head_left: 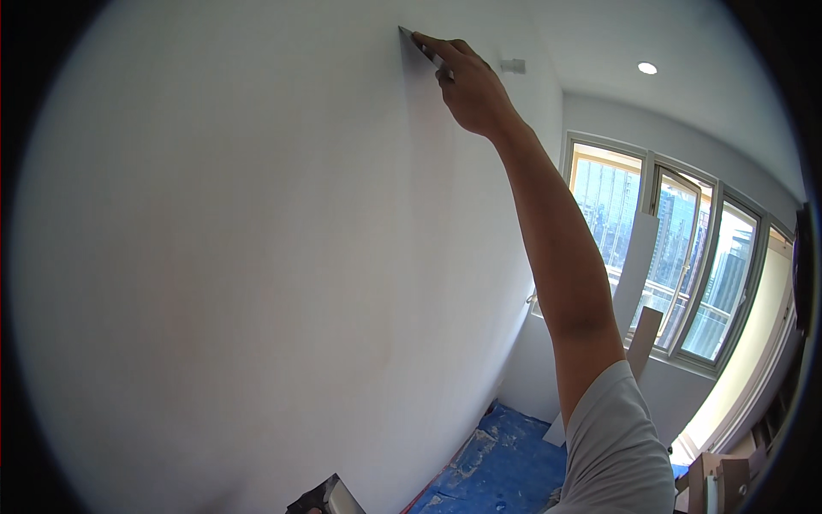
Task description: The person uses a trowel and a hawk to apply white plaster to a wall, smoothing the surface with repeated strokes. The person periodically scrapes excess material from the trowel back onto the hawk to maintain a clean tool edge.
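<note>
My right hand (467,86) reaches high up the white wall (240,257) and is shut on a flat metal scraper blade (413,39), whose edge lies against the wall surface. The arm stretches up from the lower right in a grey short sleeve. At the bottom edge a second flat metal tool, a plaster board or wide blade (330,497), pokes into view; the left hand holding it is hidden below the frame.
Blue floor covering (501,458) spattered with white lies along the wall's foot. A row of windows (676,257) fills the right wall, with white and wooden boards (638,265) leaning beneath. A ceiling spotlight (647,68) is lit.
</note>
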A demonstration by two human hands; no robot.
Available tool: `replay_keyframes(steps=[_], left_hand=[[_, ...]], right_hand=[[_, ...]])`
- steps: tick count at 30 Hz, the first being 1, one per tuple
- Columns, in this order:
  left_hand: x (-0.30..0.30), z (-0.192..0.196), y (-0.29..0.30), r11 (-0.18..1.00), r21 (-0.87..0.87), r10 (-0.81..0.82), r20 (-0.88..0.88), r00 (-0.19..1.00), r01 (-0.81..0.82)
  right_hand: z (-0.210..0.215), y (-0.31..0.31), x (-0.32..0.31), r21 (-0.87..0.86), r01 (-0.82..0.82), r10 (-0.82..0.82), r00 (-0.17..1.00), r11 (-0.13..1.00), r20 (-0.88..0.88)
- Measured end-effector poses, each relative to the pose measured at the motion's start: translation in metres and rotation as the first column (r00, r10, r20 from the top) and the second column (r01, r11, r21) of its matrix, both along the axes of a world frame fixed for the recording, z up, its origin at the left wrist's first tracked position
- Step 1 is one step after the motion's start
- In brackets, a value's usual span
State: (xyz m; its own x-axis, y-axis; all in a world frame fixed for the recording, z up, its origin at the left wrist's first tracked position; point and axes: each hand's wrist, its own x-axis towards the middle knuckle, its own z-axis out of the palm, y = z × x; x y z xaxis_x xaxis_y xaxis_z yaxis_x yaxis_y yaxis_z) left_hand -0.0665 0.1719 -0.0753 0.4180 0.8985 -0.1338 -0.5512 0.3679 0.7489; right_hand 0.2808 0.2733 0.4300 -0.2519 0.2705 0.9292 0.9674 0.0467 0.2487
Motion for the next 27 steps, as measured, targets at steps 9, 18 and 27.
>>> replay_keyframes(steps=[9, 18, 27], left_hand=[[0.0, -0.003, 0.011, 0.996, 0.031, -0.09, 0.032, 0.995, 0.089], [-0.001, 0.018, -0.004, 0.997, -0.063, -0.05, 0.062, 0.997, 0.054], [0.006, 0.034, -0.023, 0.982, -0.18, -0.053, 0.042, 0.998, 0.06]], right_hand=[[-0.158, -0.019, -0.003, -0.088, -0.003, -0.005, 0.997, 0.996, -0.082], [-0.319, -0.02, -0.007, -0.221, -0.023, -0.022, 0.98, 0.975, -0.199], [-0.463, -0.035, 0.002, -0.392, -0.014, -0.091, 0.964, 0.92, -0.25]])
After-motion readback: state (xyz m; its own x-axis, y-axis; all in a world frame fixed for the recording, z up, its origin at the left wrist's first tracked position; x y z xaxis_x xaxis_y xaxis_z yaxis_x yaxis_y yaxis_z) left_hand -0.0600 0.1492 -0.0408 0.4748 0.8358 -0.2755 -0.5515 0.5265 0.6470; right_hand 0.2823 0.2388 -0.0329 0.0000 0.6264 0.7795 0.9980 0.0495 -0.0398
